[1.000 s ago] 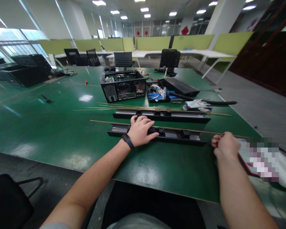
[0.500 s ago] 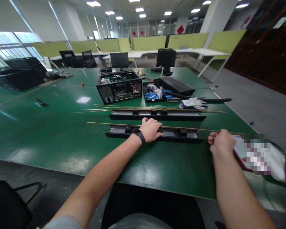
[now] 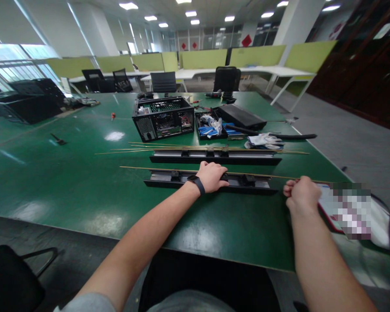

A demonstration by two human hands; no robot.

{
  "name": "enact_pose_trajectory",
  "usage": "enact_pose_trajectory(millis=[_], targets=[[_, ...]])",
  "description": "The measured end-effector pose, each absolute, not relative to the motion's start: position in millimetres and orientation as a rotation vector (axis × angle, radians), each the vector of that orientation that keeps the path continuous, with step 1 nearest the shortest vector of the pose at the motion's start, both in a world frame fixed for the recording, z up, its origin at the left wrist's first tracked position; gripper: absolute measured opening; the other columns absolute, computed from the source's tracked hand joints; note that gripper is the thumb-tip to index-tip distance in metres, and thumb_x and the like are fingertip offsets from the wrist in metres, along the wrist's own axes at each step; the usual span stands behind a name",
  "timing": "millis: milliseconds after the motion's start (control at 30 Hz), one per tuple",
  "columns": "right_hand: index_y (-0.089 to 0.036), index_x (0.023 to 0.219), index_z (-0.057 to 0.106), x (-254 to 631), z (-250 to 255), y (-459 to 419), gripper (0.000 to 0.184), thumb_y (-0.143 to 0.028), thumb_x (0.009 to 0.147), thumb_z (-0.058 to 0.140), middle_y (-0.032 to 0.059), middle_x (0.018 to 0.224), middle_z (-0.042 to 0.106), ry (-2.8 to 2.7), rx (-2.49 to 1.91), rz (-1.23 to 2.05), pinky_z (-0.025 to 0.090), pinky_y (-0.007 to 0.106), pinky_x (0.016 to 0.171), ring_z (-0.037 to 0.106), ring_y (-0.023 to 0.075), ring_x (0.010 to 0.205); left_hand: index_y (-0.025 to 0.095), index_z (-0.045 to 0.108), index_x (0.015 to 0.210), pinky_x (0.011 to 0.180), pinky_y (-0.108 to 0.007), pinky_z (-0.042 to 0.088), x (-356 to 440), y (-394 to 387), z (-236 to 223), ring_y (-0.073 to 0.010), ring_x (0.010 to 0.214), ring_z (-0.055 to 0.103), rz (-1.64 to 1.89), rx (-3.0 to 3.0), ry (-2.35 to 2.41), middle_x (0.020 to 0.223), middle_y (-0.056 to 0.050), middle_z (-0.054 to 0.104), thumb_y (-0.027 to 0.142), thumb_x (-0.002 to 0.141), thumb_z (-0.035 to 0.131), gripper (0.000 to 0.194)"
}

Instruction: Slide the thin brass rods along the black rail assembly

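A long black channel with a pale inner strip (image 3: 159, 177) lies near me on the green table (image 3: 94, 190). My left hand (image 3: 212, 177), with a dark watch at its wrist, is closed over a small black block (image 3: 225, 177) in this channel; its fingers partly hide the block. Two more black blocks sit in the channel, one on either side of my hand. A thin yellowish rod (image 3: 138, 168) runs along the channel's far edge and out past its right end. There my right hand (image 3: 301, 194) is closed in a pinch on the rod.
Behind lies a second black channel (image 3: 172, 159) with several thin rods along it. Farther back stand an open computer case (image 3: 162, 117), a tray of blue-and-white gloves (image 3: 211, 125) and a flat black box (image 3: 242, 116). White gloves (image 3: 264, 141) and a blurred-out bag are at right.
My left hand has slid a little to the right along the near channel, and the black block under it has shifted with it. My right hand has stayed in place.
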State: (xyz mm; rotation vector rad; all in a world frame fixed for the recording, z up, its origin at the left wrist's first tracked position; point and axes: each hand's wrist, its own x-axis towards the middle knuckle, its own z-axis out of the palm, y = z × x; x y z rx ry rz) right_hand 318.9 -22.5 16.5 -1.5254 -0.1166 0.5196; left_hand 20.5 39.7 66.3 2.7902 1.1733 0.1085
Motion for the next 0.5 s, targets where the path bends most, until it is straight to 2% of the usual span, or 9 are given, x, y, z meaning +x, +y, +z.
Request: enact_pose_trajectory(millis=[500], targets=[[-0.024, 0.087, 0.050, 318.1, 19.4, -22.0, 0.018, -0.009, 0.097, 0.048, -0.0039, 0.066, 0.054, -0.074, -1.496, 0.565, 0.028, 0.019, 0.038, 0.044, 0.0089, 0.043, 0.026, 0.071, 0.143, 0.109, -0.049, 0.046, 36.0, 35.2, 70.5, -0.0321, 0.134, 0.072, 0.067, 2.827, 1.131, 0.145, -0.009, 0.080, 0.057, 0.107, 0.072, 0.047]])
